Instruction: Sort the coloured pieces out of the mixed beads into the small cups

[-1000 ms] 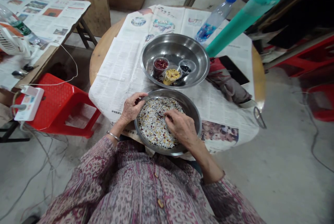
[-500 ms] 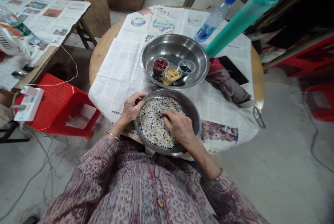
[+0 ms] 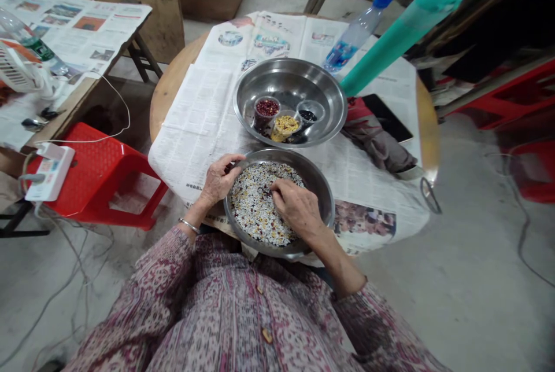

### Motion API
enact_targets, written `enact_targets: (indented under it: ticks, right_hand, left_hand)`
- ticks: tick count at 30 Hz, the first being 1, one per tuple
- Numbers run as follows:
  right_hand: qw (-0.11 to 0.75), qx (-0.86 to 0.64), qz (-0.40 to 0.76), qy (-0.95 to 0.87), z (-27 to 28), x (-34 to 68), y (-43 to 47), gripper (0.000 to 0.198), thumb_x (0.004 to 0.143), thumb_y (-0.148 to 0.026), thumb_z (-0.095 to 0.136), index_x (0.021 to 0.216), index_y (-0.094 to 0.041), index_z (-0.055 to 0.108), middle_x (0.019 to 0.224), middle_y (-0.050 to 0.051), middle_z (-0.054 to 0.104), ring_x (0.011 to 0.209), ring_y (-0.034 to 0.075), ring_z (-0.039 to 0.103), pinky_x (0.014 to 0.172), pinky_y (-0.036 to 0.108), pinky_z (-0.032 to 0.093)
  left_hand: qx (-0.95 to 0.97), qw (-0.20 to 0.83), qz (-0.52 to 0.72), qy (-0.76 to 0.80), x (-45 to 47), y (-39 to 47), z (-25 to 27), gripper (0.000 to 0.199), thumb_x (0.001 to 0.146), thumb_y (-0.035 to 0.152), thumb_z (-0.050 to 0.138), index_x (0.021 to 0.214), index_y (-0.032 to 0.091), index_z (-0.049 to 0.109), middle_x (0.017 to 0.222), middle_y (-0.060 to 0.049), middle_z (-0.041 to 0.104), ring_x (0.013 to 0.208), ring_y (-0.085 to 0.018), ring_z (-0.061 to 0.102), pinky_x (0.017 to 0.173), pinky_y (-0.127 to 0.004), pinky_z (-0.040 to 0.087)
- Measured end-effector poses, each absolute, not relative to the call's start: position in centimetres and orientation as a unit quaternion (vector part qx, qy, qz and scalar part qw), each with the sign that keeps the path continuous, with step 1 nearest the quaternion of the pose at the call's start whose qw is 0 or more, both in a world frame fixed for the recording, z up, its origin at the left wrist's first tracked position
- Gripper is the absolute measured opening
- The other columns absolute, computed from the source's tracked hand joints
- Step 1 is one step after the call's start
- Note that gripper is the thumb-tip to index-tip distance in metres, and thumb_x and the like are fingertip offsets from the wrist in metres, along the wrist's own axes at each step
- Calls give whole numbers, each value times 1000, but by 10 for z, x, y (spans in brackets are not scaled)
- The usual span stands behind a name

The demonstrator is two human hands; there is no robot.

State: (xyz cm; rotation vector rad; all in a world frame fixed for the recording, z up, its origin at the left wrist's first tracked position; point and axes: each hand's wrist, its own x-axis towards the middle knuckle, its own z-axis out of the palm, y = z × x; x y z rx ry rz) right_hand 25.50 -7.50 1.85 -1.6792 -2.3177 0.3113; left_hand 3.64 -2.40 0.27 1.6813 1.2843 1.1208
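Note:
A steel basin close to my body holds mixed grains: white grains with yellow, dark red and black ones among them. At its upper left, my left hand grips the rim between thumb and fingers. My right hand is over the grains, its fingers curled together; their tips are partly hidden, so what they pinch does not show. Just beyond stands a larger steel basin with three clear plastic cups inside: a cup of dark red beans, a cup of yellow kernels and a cup of black beans.
Newspaper covers the round table. Toward the back right are a plastic bottle with a blue cap, a long green tube, a dark cloth and a phone. A red stool bears a power strip.
My right hand has shifted very slightly over the grains, its fingers drawn a little closer together. My left hand and both basins are in the same places.

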Motion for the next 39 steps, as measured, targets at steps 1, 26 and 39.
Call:
enact_targets:
  ticks: [1, 26, 39]
  right_hand:
    - [147, -576, 117, -796, 18, 256, -77, 19, 93, -18, 47, 95, -20, 66, 97, 8, 73, 85, 21, 67, 73, 31, 45]
    - [325, -568, 396, -645, 20, 249, -80, 18, 84, -36, 58, 83, -20, 67, 68, 0, 65, 57, 13, 57, 57, 27, 44]
    - [408, -585, 352, -606, 46, 248, -70, 17, 82, -35, 61, 80, -20, 68, 70, 0, 68, 59, 13, 57, 60, 26, 46]
  left_hand:
    - [654, 365, 436, 500, 36, -24, 3, 24, 87, 11, 59, 108, 19, 70, 104, -4, 73, 91, -16, 66, 83, -28, 52]
    - [657, 358, 436, 500, 36, -24, 4, 24, 86, 10, 60, 105, 18, 71, 97, -3, 72, 84, -15, 63, 79, -27, 50]
    - [645, 373, 428, 512, 35, -25, 6, 23, 87, 14, 60, 106, 18, 71, 97, -3, 72, 83, -15, 63, 75, -25, 50]
